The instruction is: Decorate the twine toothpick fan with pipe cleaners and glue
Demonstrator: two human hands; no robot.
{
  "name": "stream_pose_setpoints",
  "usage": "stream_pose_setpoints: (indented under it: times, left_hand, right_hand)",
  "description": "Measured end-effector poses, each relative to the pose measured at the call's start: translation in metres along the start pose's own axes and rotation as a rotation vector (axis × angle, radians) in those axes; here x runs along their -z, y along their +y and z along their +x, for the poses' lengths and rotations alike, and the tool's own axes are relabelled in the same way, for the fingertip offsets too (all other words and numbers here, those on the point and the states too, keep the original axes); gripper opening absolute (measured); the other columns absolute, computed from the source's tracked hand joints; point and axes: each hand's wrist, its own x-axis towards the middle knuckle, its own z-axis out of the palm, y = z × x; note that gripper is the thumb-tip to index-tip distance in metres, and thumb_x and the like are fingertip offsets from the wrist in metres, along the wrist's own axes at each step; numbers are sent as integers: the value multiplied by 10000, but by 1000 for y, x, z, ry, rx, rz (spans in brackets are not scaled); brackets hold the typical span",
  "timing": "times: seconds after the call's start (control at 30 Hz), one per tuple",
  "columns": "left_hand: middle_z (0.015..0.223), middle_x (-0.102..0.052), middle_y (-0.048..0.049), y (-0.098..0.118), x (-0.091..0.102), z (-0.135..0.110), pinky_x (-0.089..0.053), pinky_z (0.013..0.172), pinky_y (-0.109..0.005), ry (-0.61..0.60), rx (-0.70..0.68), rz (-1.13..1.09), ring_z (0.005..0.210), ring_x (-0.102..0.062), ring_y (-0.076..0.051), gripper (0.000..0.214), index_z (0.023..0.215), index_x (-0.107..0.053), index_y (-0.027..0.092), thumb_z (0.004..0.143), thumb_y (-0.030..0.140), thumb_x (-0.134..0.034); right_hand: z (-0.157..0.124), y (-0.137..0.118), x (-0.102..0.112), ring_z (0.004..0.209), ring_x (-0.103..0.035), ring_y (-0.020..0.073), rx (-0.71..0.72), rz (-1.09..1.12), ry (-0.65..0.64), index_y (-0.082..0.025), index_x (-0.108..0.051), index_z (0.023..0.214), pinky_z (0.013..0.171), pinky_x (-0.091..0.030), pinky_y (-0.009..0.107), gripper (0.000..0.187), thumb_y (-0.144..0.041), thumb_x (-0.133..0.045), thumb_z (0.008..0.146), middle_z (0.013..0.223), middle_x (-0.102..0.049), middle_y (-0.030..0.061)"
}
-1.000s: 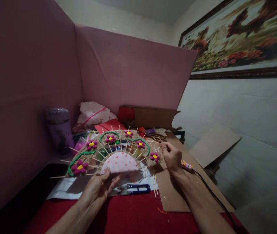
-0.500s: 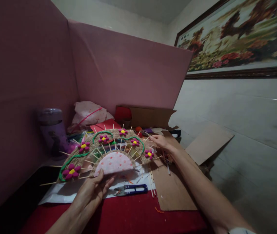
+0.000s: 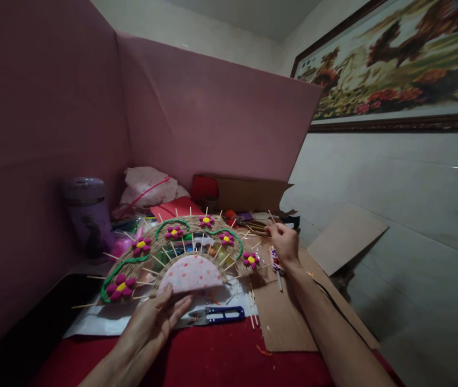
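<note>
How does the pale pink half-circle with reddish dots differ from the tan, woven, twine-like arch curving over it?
The pale pink half-circle is dotted, while the tan arch is ridged and bears magenta flowers and green strips.
The half-circle is smaller; the arch spans wider around it.
The left hand's thumb rests on the half-circle's lower edge, not on the arch.
Both have rounded tops, with pale sticks between them.

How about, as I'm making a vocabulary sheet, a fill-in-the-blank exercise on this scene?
1. The person's ____ hand touches the spotted panel.
2. The woven arch bears ____ flowers.
3. Each flower is ____ in the middle.
4. The snips have a ____ handle.
Missing words: left; six; yellow; blue.
</note>
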Motion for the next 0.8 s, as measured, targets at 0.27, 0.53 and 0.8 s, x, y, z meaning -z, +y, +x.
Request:
stream_pose_setpoints:
  times: [0.27,0.53,0.8]
  left_hand:
    - [1049,-593,-321,4,-5,-14,-586,562,-298,-6,124,91,767,-683,-299,354,1194,-402,41,848,74,-471]
    - [1059,-589,-333,2,-3,-12,-583,602,-295,1,125,73,782,-684,-277,333,1204,-361,19,877,72,-402]
    - [874,-670,-269,3,1,-11,-556,507,-290,0,191,222,661,-690,-258,369,1205,-382,-15,884,162,-423]
  right_hand:
    - [-34,-3,-1,620,-562,159,167,-66,84,-186,-663,666,554,-320,238,406,-474,-445,851,639,-662,47]
    - [-39,-7,-2,573,-514,136,313,-147,118,-177,-586,571,543,-301,234,386,-379,-444,867,590,-600,31]
    - [-45,-8,-4,580,-518,140,436,-172,107,-183,-582,582,555,-311,244,346,-338,-456,864,601,-596,29]
